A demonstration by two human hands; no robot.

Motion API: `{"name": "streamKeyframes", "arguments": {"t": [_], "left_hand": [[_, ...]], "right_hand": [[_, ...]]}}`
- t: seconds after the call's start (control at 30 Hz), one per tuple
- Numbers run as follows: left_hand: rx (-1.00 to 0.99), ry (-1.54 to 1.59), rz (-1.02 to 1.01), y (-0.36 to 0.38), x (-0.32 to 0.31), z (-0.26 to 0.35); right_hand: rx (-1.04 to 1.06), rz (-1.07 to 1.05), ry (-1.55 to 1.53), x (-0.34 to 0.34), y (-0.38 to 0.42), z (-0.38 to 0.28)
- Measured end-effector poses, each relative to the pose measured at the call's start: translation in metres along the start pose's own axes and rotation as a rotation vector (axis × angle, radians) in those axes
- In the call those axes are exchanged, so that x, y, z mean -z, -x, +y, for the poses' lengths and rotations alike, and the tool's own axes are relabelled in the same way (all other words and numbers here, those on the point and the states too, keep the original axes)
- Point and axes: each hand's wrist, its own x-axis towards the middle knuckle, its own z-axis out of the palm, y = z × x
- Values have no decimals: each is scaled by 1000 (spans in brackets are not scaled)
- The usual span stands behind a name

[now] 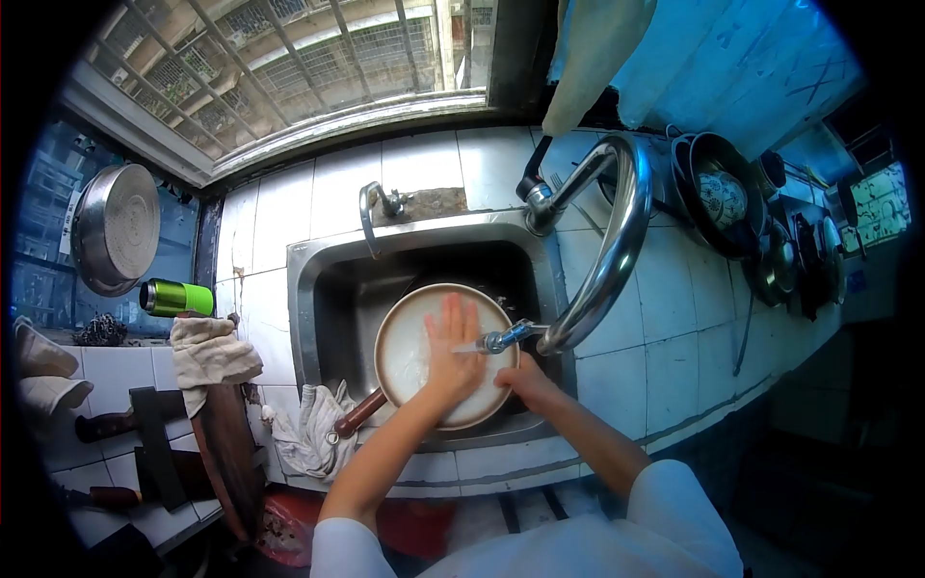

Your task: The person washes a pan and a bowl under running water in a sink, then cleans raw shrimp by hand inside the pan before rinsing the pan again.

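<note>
A round frying pan [406,348] with a cream inside and a tan rim is held over the sink. Its brown handle [360,415], with a ring at the end, points to the lower left. My left hand [453,342] lies flat inside the pan, fingers stretched out. At the right, my right hand [530,379] grips the pan's rim, its thumb on the edge and its other fingers mostly hidden. Just above the pan, the spout of the tall curved faucet [633,222] ends in a nozzle [499,340], with water running by my left hand.
The steel sink [337,289] has a smaller tap [370,217] behind it. A grey-white cloth [313,433] lies at its front left corner. Cleavers [159,462], a wooden board [229,453] and a green bottle [176,298] stand left. Several pans [713,193] sit at the right.
</note>
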Motion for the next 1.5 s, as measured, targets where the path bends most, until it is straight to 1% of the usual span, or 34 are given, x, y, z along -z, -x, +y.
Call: {"name": "streamKeyframes", "arguments": {"t": [0.07, 0.1, 0.17, 0.2, 0.23, 0.3, 0.33, 0.4, 0.43, 0.5, 0.53, 0.57, 0.6, 0.63, 0.67, 0.73, 0.77, 0.8, 0.83, 0.9, 0.93, 0.97, 1.03, 1.07, 1.1, 1.17, 1.23, 1.27, 1.3, 1.37, 1.4, 1.43, 1.47, 1.5], "left_hand": [[-120, 97, -164, 6, 4, 10], [-117, 99, -162, 13, 8, 11], [-301, 275, -491, 33, 18, 0], [-364, 182, -475, 44, 19, -9], [-361, 180, -472, 49, 23, -23], [-200, -128, -424, 49, 38, -42], [-203, -132, -419, 46, 36, -43], [-74, -226, -189, 34, 17, -42], [-3, -127, -35, 25, 2, -34], [74, -40, 254, 9, -21, -15], [188, -36, 222, -4, -23, 3], [195, 0, 221, -12, -25, 14], [106, 52, 206, -17, -25, 17], [19, 103, 188, -21, -24, 19], [28, 112, 206, -19, -14, 19], [-163, 279, -648, -9, 17, 8], [-157, 280, -633, 0, 19, -5], [-237, 160, -566, 17, 17, -20], [-315, 41, -502, 29, 17, -34], [-251, -348, -291, 31, 27, -60], [-150, -250, -245, 25, 31, -62], [-147, -247, -239, 20, 24, -60], [-124, -354, 95, -4, 0, -55], [-94, -408, 152, -13, -10, -49], [-57, -341, 77, -15, -8, -40], [-7, -72, 108, -25, -15, -29], [-302, -292, 76, -25, -42, -23], [-222, -71, -85, -23, -37, -7], [-194, 31, -181, -18, -27, 1], [-260, 88, -386, 2, 10, 7], [-283, 131, -415, 9, 8, -6], [-308, 171, -445, 18, 8, -23], [-256, 129, -295, 25, 16, -35], [-175, -122, -278, 24, 25, -44]], "right_hand": [[37, 28, -29, -1, 9, -10], [35, 27, -26, 1, 9, -9], [155, 103, -34, 3, 10, -5], [138, 131, 47, 7, 12, -5], [139, 127, 49, 9, 13, -3], [158, 179, 125, 9, 14, 2], [200, 149, 91, 4, 16, 4], [170, 165, 15, -4, 15, 11], [177, 177, 6, -8, 13, 13], [104, 182, -91, -16, 12, 12], [91, 170, -109, -19, 11, 11], [75, 160, -125, -19, 11, 10], [90, 157, -105, -16, 7, 13], [60, 150, -189, -9, 0, 19], [22, 142, -270, -4, -2, 22], [78, 141, -262, 5, -1, 18], [131, 143, -283, 8, -2, 15], [194, 229, -284, 7, 1, 12], [193, 223, -275, 7, 6, 5], [119, 321, 86, 8, 17, -4], [107, 336, 87, 8, 15, 2], [109, 336, 95, 4, 17, 7], [119, 279, -155, -7, 18, 15], [91, 271, -251, -11, 18, 20], [79, 244, -248, -9, 12, 28], [32, 237, -259, 0, 5, 34], [33, 256, -269, -3, 7, 28], [34, 274, -286, -3, 8, 26], [29, 272, -278, 1, 5, 26], [154, 174, -291, 11, 0, 30], [218, 224, -295, 3, 7, 19], [215, 227, -296, 5, 7, 18], [207, 304, -227, 9, 9, 18], [199, 380, -158, 14, 10, 18]]}}
